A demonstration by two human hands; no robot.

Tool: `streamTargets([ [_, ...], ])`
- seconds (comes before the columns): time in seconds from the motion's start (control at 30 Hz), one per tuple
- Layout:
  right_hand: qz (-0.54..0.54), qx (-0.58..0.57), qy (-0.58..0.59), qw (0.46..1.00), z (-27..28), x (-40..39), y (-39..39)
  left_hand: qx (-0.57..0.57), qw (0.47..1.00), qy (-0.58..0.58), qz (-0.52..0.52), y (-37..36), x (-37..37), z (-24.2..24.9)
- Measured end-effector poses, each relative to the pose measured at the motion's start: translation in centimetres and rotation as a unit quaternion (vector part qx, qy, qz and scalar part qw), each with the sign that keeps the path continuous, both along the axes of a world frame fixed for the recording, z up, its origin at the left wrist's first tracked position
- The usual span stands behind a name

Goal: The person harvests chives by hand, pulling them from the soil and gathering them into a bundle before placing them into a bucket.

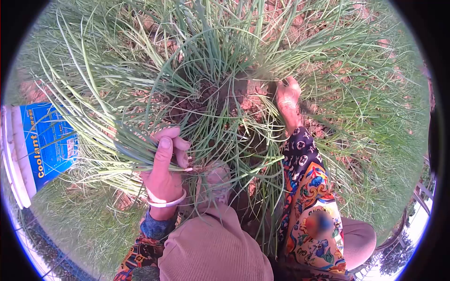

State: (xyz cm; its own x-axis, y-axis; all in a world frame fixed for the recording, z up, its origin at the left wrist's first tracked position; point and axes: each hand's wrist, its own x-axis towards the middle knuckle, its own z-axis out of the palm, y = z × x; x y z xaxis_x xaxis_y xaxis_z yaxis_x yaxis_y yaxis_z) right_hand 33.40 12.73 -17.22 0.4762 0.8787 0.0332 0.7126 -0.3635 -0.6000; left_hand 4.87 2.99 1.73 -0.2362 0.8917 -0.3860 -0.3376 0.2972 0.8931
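A bunch of thin green onions (124, 145) lies in my left hand (165, 159), the fingers closed round its lower stems. The long leaves fan out to the upper left, and the pale root ends point right. My right hand (288, 93) is closed low among the plants, further forward on the right. Next to it is a blurred brownish patch; I cannot make out what the fingers hold. Just left of that hand, a dense clump of green onions (208, 56) grows from dark, loosened soil (192, 96).
A white bucket (14, 154) with a blue "Coolant" label (49, 140) stands at the left edge. More green onions (361, 93) grow on both sides. My knee in pink ribbed trousers (213, 248) is at the bottom, with a shoe (218, 180) in front of it.
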Motion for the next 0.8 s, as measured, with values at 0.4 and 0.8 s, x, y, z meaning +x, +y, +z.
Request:
streamTargets([
  [0.4, 0.014, 0.033, 0.310, 0.950, -1.2, -1.3, 1.1, -0.004, 1.000, 0.010, -0.005, 0.1, 0.1, -0.3],
  [0.8, 0.023, 0.101, 0.092, 0.990, -2.1, -2.3, 2.4, 0.003, 1.000, -0.001, -0.025, -0.3, -0.2, -0.4],
])
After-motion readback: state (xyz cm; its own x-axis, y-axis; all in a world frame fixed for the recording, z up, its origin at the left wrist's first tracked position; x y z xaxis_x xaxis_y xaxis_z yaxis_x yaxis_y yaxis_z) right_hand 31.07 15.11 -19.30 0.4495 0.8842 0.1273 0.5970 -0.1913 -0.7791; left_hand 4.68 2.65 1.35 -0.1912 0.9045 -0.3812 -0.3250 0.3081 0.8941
